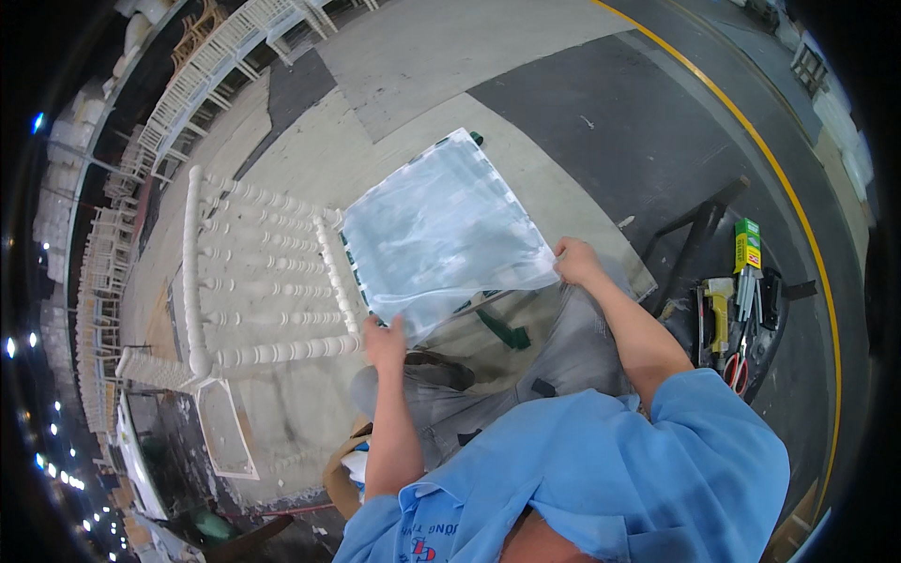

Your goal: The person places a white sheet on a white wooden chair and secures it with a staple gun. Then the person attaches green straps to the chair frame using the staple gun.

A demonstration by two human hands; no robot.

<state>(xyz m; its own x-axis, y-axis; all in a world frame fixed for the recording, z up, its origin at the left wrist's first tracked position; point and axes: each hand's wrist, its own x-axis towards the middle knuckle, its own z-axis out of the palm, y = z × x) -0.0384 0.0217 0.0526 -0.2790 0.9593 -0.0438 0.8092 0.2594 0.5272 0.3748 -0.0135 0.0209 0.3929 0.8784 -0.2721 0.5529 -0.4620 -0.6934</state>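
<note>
Your right hand [577,263] is curled nearly closed on the near-right corner of the pale sheet [450,230], while your left hand [385,343] is partly open at the near-left corner, its grip hard to tell. The sheet lies over the seat just ahead of your knees, nearly square, its far corner pointing away from you. It hides most of the seat; the white spindled chair back [272,267] extends left
</note>
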